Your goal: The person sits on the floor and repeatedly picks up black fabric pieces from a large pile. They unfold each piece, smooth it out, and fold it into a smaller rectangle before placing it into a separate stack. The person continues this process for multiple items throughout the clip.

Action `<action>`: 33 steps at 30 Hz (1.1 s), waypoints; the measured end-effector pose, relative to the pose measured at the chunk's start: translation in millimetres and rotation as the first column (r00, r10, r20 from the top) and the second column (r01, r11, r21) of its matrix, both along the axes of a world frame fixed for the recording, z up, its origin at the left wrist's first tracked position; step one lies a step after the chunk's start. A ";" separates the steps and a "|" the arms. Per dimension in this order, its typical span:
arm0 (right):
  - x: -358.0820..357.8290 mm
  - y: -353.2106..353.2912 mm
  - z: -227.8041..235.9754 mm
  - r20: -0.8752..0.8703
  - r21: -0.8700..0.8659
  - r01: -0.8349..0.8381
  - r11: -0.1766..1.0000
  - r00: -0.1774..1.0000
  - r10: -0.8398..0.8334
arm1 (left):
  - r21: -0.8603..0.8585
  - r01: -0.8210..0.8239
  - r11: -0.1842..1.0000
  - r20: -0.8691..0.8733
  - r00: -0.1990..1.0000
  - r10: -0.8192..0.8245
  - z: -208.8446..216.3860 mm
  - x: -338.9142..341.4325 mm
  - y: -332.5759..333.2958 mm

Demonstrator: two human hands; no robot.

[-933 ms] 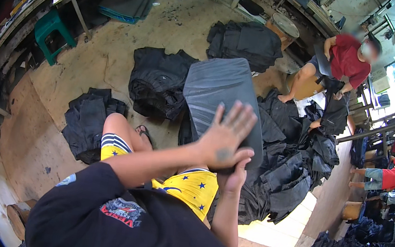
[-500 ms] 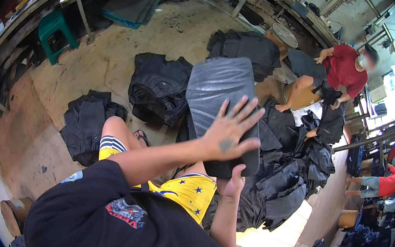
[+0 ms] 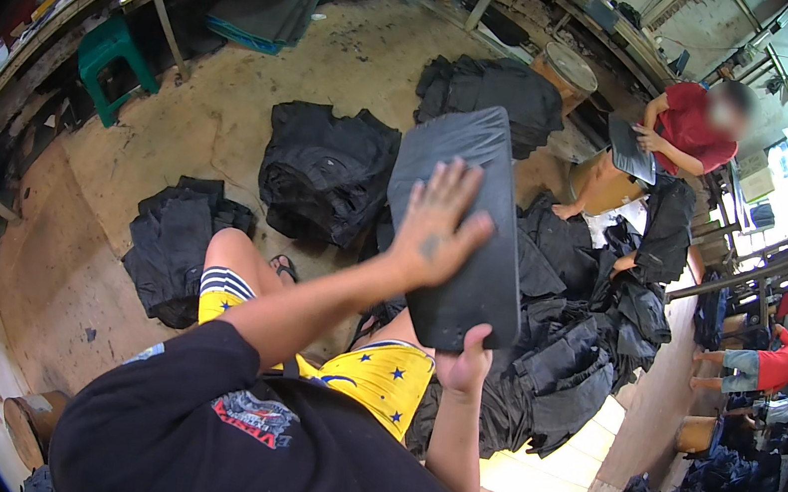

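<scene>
In front of me, a flat board with rounded corners, covered in black cloth (image 3: 469, 287), is held up at a tilt above my lap. My left hand (image 3: 437, 227) lies flat across its face with the fingers stretched out. At the board's near end my right hand (image 3: 465, 362) grips the edge, the thumb showing and the other fingers hidden behind. A few creases run over the cloth near the far end. Close beyond the board's right side lies a loose heap of black garments (image 3: 569, 361).
Stacks of dark garments lie on the floor at left (image 3: 177, 246), centre (image 3: 324, 171) and back (image 3: 485, 98). A co-worker in red (image 3: 692, 132) sits at back right with a dark board (image 3: 632, 151). A green stool (image 3: 117, 66) stands near the left bench.
My left hand has slid left and slightly up across the cloth, which looks smoother. The board is turned a little. The co-worker's dark board has moved right, and both their hands are near it.
</scene>
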State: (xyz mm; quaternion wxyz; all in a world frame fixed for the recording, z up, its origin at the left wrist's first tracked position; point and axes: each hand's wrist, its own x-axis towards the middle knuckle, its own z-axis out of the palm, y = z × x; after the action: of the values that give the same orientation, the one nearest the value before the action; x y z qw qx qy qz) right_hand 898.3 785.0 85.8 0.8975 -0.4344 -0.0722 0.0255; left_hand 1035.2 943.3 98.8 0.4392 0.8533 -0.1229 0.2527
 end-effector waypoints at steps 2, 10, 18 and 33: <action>-17.0 -3.3 -0.3 -0.022 0.004 -0.114 0.994 0.993 0.114 | -0.220 -0.018 0.975 -0.312 0.949 -0.053 -15.5 60.7 37.8; -49.2 -28.8 -18.4 -0.121 0.137 -0.095 0.986 0.986 0.111 | -0.930 -0.367 0.019 -0.279 0.672 -0.685 -68.3 44.2 139.0; -28.9 -57.0 -13.4 -0.370 -0.092 0.215 0.972 0.899 -0.234 | -0.964 -0.174 0.202 -0.253 0.834 -0.491 -14.7 -17.0 149.1; -21.6 -1.7 -17.4 -0.162 -0.623 0.380 0.684 0.792 -0.588 | -0.465 0.264 0.845 -0.046 0.946 -0.321 61.9 -49.5 88.9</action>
State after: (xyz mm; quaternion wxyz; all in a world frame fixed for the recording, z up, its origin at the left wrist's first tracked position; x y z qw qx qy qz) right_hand 876.7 783.3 68.4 0.7002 -0.6690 0.2185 -0.1201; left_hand 985.7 1032.2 160.7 0.6656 0.7125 -0.1623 0.1516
